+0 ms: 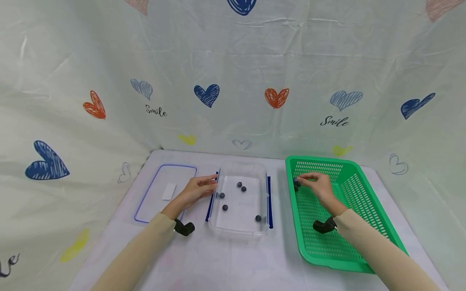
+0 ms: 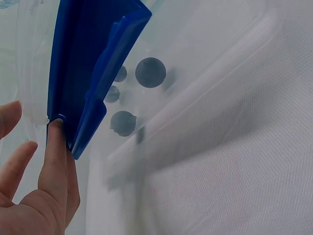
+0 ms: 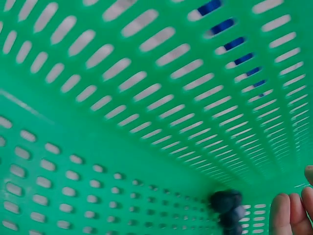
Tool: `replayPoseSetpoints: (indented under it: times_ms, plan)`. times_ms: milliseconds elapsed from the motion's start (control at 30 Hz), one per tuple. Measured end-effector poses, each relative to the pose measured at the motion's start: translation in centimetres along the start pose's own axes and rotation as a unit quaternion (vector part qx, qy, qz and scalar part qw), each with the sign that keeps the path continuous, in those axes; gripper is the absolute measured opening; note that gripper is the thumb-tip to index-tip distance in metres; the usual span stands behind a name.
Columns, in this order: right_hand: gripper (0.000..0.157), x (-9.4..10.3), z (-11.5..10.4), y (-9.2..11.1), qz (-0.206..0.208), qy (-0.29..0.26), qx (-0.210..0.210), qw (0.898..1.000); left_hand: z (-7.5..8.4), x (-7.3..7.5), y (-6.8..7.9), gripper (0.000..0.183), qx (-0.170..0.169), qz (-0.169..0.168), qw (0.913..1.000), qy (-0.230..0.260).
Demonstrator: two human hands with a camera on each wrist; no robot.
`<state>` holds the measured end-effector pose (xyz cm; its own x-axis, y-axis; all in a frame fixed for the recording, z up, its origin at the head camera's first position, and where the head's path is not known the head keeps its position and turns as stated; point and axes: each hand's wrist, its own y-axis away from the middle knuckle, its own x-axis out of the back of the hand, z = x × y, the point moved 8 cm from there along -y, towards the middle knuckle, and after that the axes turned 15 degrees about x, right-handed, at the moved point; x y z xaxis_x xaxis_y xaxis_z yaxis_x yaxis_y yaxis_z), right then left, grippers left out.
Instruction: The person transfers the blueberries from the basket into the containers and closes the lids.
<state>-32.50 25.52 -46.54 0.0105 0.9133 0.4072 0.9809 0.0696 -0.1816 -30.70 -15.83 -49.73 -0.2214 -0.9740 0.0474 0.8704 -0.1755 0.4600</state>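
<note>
A clear plastic box [image 1: 238,233] with blue side latches holds several small dark balls [image 1: 225,207]. At its left side is my left hand [image 1: 194,192], its extended fingers at the rim. In the left wrist view, fingertips touch the lowered blue latch [image 2: 83,63]. My right hand [image 1: 320,188] reaches inside the green basket [image 1: 297,230], its fingertips close to a few dark balls [image 1: 295,182] by the left wall. Seen from the right wrist, a gap separates its fingers [image 3: 281,215] from the clustered balls [image 3: 226,201], with nothing visible in its grasp.
Left of the box lies a clear lid [image 1: 156,178] with a blue edge and a white label [image 1: 169,191]. The right latch [image 1: 270,202] hangs outward beside the box. Behind the table [image 1: 193,262] hangs a white sheet [image 1: 233,60] printed with hearts.
</note>
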Motion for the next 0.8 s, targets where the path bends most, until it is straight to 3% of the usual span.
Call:
replayPoseSetpoints:
  times_ms: [467,800]
  plan:
    - [0.029,-0.7,2.3,0.1,0.002,0.040,0.027,0.999,-0.1,0.1,-0.3,0.051,0.000,-0.001,0.9999,0.012]
    - [0.032,-1.3,2.8,0.5,0.002,0.046,0.028,0.999,-0.1,0.0,-0.2,0.051,0.001,0.000,1.0000,0.008]
